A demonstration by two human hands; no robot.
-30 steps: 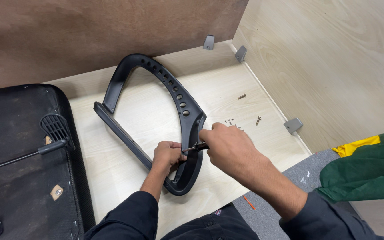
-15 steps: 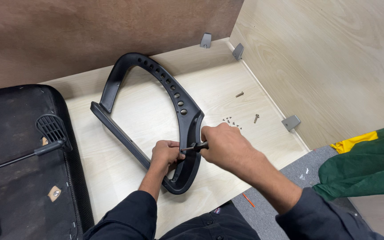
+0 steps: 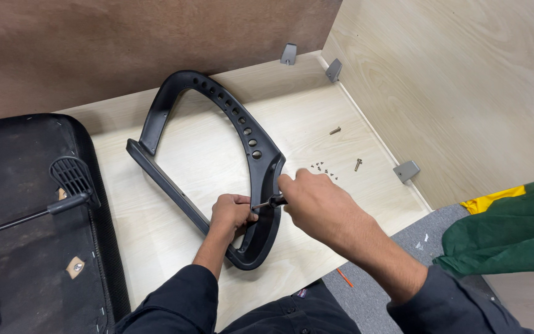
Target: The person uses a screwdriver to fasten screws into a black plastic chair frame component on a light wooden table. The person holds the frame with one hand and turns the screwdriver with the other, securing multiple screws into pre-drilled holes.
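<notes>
Fingers (image 3: 242, 201) pinch armrest frame (image 3: 261, 167) edge; right hand (image 3: 316, 201) drives screwdriver (image 3: 270, 201).

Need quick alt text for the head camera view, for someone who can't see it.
A right hand drives a screwdriver into a curved black plastic armrest frame that a left hand steadies on a pale wooden board. Loose screws lie nearby, and a black seat base sits at left.

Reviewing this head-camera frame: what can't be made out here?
- Tip of the screwdriver: hidden behind the left hand and the black curved frame.
- Screwdriver handle: covered by the right hand.
- Cluster of tiny screws: too small to count or type.
- Black seat base: cut off by the left and bottom edges.
- Green cloth: cut off by the right edge.
</notes>
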